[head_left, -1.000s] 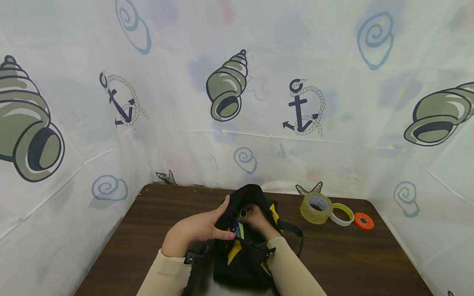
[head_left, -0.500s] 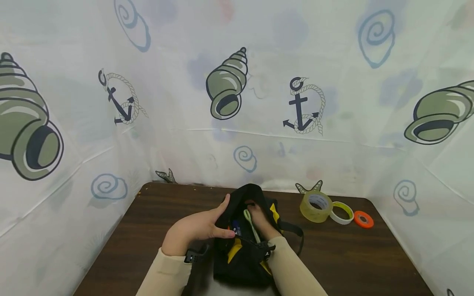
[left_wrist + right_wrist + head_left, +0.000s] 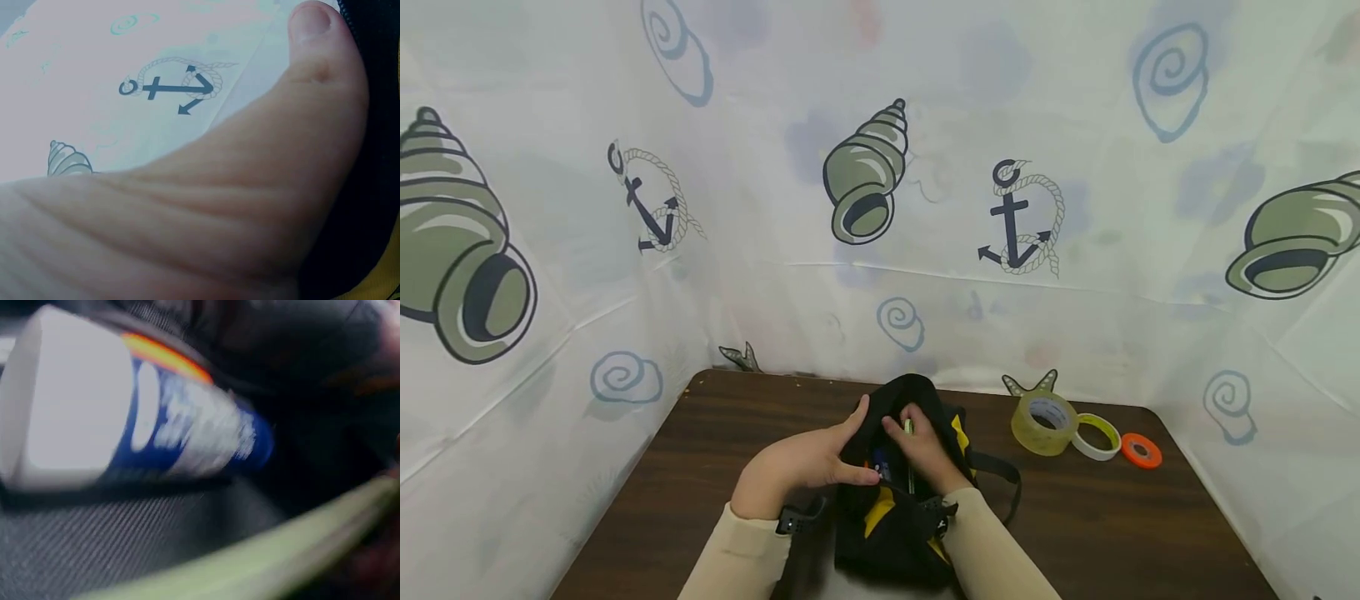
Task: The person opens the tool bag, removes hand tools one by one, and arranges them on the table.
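A black bag with yellow patches [image 3: 887, 542] lies on the table with its mouth spread. My left hand [image 3: 808, 458] grips the left edge of that mouth; some of its fingers are hidden by the cloth. Inside the opening, my right hand [image 3: 928, 454] pinches a long, thin, light green thing [image 3: 909, 427]; its kind is not clear. That green thing [image 3: 262, 556] slants blurred across the bottom of the right wrist view. Beside it in the bag lies a blue and white tube with a wide white cap [image 3: 78, 403], resembling toothpaste. The left wrist view shows mostly a digit [image 3: 319, 94] against the bag's zipped edge.
Right of the bag, a clear packing tape roll [image 3: 1043, 423], a white tape roll [image 3: 1097, 437] and a small orange roll [image 3: 1142, 451] sit on the brown table [image 3: 1120, 517]. A black strap [image 3: 1000, 467] loops off the bag. Patterned cloth [image 3: 760, 208] hangs around the table.
The light green thing has swung from leaning rightward to nearly upright between the right thumb and fingers. The right hand has shifted slightly within the bag's mouth. The left hand keeps its hold.
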Demonstrator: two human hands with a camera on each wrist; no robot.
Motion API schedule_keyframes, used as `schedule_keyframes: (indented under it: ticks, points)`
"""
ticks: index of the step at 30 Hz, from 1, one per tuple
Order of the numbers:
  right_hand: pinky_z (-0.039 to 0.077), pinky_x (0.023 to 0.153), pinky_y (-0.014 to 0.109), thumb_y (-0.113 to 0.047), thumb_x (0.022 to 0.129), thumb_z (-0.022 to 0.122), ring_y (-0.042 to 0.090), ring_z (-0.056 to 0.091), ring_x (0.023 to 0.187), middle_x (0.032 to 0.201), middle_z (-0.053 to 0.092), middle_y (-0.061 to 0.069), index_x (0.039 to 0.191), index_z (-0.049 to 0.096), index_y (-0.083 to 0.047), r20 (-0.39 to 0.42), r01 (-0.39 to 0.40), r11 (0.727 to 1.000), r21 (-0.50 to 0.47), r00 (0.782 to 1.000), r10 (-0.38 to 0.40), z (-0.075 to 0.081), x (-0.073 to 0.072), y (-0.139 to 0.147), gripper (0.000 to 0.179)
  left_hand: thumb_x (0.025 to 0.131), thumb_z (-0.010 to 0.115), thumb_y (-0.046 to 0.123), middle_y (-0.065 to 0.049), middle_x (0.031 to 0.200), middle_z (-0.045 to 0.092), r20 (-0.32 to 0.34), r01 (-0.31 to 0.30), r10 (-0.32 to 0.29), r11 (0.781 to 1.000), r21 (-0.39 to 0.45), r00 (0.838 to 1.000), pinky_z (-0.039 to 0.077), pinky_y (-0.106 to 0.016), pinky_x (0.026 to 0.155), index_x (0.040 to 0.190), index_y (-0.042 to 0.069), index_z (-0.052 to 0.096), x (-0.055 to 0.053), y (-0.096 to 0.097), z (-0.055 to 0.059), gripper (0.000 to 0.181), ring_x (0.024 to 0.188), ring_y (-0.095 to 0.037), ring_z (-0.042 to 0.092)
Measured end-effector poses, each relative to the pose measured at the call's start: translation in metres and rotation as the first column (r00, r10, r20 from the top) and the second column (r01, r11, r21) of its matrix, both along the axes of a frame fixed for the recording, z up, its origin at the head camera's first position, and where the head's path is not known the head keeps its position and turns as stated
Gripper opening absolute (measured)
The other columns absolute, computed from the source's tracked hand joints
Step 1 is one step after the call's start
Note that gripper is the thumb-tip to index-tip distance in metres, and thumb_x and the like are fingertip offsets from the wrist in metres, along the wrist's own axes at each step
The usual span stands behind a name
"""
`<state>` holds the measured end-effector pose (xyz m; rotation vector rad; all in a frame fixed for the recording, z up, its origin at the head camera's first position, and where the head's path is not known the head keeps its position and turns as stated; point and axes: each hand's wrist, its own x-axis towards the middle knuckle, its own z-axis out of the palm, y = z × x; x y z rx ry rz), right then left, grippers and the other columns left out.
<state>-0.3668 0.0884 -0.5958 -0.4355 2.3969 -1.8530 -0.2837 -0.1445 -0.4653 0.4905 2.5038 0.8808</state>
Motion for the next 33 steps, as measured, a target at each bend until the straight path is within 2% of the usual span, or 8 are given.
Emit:
schedule_keyframes:
  ticks: [4,9,12,16,19,23,28,33]
  points:
    - [0.041,0.083,0.038,-0.028,0.101,0.079,0.026,0.052,0.089,0.102,0.04,0.007,0.117,0.037,-0.014,-0.02,-0.043,0.995,0.086,0.999,0.045,0.011,0.01,0.004,0.047,0.092,0.074,0.073,-0.009,0.179,0.032,-0.008,0.016,-0.016,1.0,-0.001,1.0,0.053,-0.055,0.115,0.175,0.036,-0.009,0.001,-0.002,-0.003,0.124,0.145,-0.03,0.062]
    - [0.044,0.091,0.041,-0.001,0.097,0.07,0.033,0.056,0.107,0.121,0.043,0.017,0.128,0.034,-0.011,-0.054,-0.162,0.971,0.176,0.983,0.174,0.035,0.023,0.013,0.048,0.09,0.074,0.077,-0.008,0.178,0.033,-0.028,0.034,-0.034,0.999,0.013,0.999,0.051,-0.054,0.118,0.176,0.034,-0.009,0.0,-0.002,-0.005,0.126,0.147,-0.029,0.06]
    - [0.052,0.086,0.036,-0.009,0.103,0.074,0.027,0.062,0.097,0.113,0.049,0.015,0.128,0.037,-0.012,-0.095,-0.183,0.963,0.197,0.974,0.205,0.049,0.028,0.017,0.045,0.09,0.074,0.076,-0.008,0.178,0.034,-0.023,0.024,-0.023,1.0,0.016,0.999,0.05,-0.055,0.119,0.176,0.035,-0.008,-0.001,-0.002,-0.004,0.126,0.147,-0.03,0.06]
    - [0.063,0.068,0.033,-0.025,0.098,0.084,0.019,0.069,0.072,0.099,0.058,0.011,0.129,0.045,-0.018,-0.171,-0.154,0.97,0.186,0.967,0.186,0.066,0.038,0.023,0.05,0.089,0.075,0.076,-0.008,0.177,0.037,-0.019,0.009,-0.009,1.0,0.002,1.0,0.051,-0.057,0.118,0.176,0.036,-0.007,-0.001,-0.003,-0.003,0.126,0.144,-0.03,0.062]
    - [0.057,0.059,0.028,-0.034,0.094,0.088,0.013,0.062,0.063,0.09,0.058,0.005,0.128,0.051,-0.023,-0.268,-0.095,0.976,0.198,0.952,0.147,0.079,0.048,0.028,0.052,0.089,0.075,0.076,-0.008,0.177,0.038,-0.02,0.005,-0.005,1.0,-0.007,1.0,0.05,-0.058,0.118,0.176,0.038,-0.008,0.0,-0.004,-0.001,0.126,0.144,-0.03,0.062]
    - [0.045,0.056,0.025,-0.035,0.092,0.09,0.01,0.049,0.063,0.082,0.052,-0.002,0.126,0.056,-0.025,-0.417,0.0,0.976,0.217,0.904,0.093,0.095,0.06,0.034,0.049,0.089,0.076,0.074,-0.008,0.177,0.038,-0.016,-0.001,0.001,1.0,0.002,1.0,0.048,-0.06,0.119,0.175,0.041,-0.008,0.0,-0.005,0.001,0.124,0.146,-0.032,0.061]
    - [0.052,0.052,0.027,-0.018,0.097,0.084,0.014,0.053,0.056,0.087,0.057,0.004,0.132,0.057,-0.013,-0.508,0.06,0.997,0.056,0.861,-0.023,0.106,0.07,0.041,0.045,0.092,0.077,0.068,-0.007,0.177,0.038,-0.013,-0.014,0.014,1.0,0.003,1.0,0.048,-0.061,0.12,0.175,0.043,-0.007,0.0,-0.004,0.002,0.121,0.147,-0.033,0.059]
    - [0.061,0.064,0.028,0.009,0.104,0.066,0.024,0.064,0.068,0.101,0.059,0.019,0.142,0.042,0.008,-0.552,0.005,0.98,-0.198,0.826,-0.116,0.11,0.081,0.051,0.046,0.093,0.078,0.067,-0.005,0.177,0.037,0.003,-0.031,0.03,1.0,0.005,1.0,0.046,-0.061,0.121,0.174,0.047,-0.006,0.001,-0.004,0.0,0.118,0.15,-0.034,0.057]
